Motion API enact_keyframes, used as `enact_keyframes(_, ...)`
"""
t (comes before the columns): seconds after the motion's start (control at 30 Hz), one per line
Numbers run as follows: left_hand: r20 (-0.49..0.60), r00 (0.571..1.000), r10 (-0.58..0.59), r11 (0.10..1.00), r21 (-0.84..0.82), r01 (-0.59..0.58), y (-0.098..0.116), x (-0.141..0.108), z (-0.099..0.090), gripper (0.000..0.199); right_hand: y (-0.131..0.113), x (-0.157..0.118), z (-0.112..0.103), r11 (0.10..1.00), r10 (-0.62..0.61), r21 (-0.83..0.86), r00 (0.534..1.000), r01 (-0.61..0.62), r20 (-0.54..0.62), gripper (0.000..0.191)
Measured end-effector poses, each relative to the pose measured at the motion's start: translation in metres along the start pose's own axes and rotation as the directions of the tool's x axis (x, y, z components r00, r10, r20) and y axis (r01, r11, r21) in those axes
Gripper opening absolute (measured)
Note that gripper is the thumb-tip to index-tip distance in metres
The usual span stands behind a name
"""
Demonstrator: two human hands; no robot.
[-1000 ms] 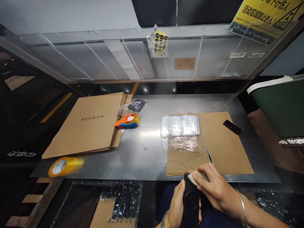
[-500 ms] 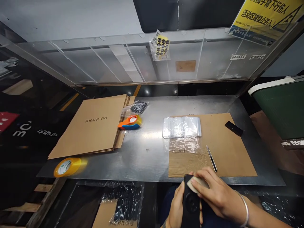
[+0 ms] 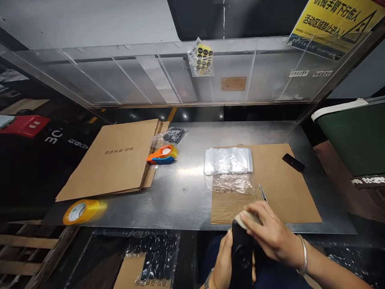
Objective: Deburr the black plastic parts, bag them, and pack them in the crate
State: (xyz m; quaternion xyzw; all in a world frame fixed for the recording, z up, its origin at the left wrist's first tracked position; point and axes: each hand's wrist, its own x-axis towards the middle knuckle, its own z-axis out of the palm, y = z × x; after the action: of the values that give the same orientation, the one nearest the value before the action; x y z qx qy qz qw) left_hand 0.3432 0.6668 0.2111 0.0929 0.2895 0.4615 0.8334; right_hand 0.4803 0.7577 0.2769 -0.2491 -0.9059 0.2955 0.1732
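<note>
My left hand [image 3: 223,261] is wrapped round a flat black panel-like part [image 3: 242,251] with a round ringed feature on its face; I cannot tell its exact kind. It is held upright below the front edge of the bench. A pale beige pad [image 3: 244,221], perhaps cloth or sponge, is pinched in my right hand [image 3: 267,228] and pressed against the part's top end. Just beyond the right hand, a slim metal-bodied utility knife [image 3: 262,192] lies partly hidden on a cardboard sheet [image 3: 288,192].
Clear plastic bags [image 3: 228,160] are stacked on the cardboard, and a small black block [image 3: 293,162] lies at its right. To the left are flat cartons [image 3: 111,160], an orange-and-blue tape dispenser [image 3: 163,155] and a yellow tape roll [image 3: 78,212]. A clear panel [image 3: 174,76] spans the bench's back.
My right hand and the pad have moved slightly up at the part's top end, now covering the near end of the knife. The view has shifted a little.
</note>
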Motion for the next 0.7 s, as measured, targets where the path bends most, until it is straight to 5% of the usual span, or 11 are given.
enact_keyframes(0.1, 0.029, 0.992, 0.121, 0.991, 0.055, -0.123, -0.001, -0.002, 0.003, 0.064, 0.01, 0.01, -0.003, 0.978, 0.131, 0.172, 0.988, -0.115, -0.086, 0.035)
enact_keyframes(0.23, 0.098, 0.972, 0.216, 0.964, 0.135, -0.228, 0.007, -0.004, 0.002, 0.05, 0.013, 0.011, -0.021, 0.904, 0.217, 0.383, 0.976, -0.192, -0.024, 0.03)
enact_keyframes(0.43, 0.235, 0.942, 0.239, 0.78, 0.531, -0.331, 0.031, -0.008, 0.0, 0.031, -0.002, -0.002, -0.043, 0.842, 0.045, 0.524, 0.984, -0.129, 0.17, 0.031)
enact_keyframes(0.7, 0.287, 0.936, 0.205, 0.717, 0.607, -0.344, 0.017, -0.006, 0.002, 0.029, -0.022, 0.011, -0.042, 0.94, -0.123, 0.341, 0.956, 0.025, 0.268, 0.038)
